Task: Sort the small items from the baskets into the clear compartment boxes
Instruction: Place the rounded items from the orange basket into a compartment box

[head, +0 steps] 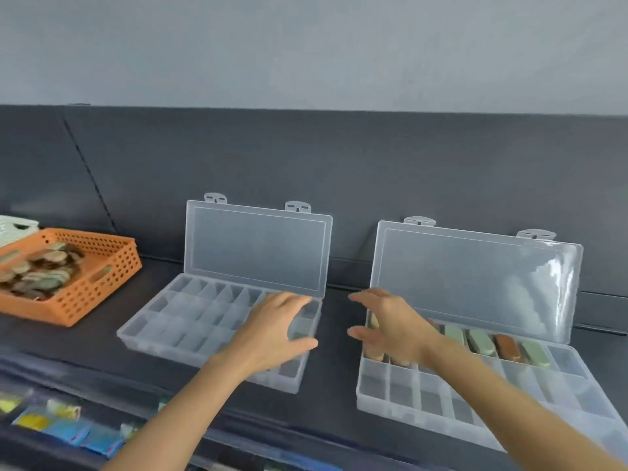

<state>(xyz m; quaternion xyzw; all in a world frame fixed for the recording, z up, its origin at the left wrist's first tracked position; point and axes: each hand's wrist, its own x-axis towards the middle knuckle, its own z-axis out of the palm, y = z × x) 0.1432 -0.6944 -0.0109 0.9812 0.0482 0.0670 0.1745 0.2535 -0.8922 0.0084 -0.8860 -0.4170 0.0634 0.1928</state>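
Two clear compartment boxes stand open on a dark shelf, lids propped against the back panel. The left box [176,321] shows no items in the compartments I can see. The right box [401,392] holds several oblong green and brown items [482,343] in its back row. My left hand [275,329] hovers over the right end of the left box, fingers spread and relaxed. Over the left end of the right box is my right hand [390,326], fingers extended, holding nothing. An orange perforated basket [102,283] at the left holds several round brown and green pieces [37,270].
A pale green basket [15,227] peeks in at the far left behind the orange one. Below the shelf's front edge, a lower level holds colourful packets [64,426]. Dark shelf surface lies between the two boxes and behind the orange basket.
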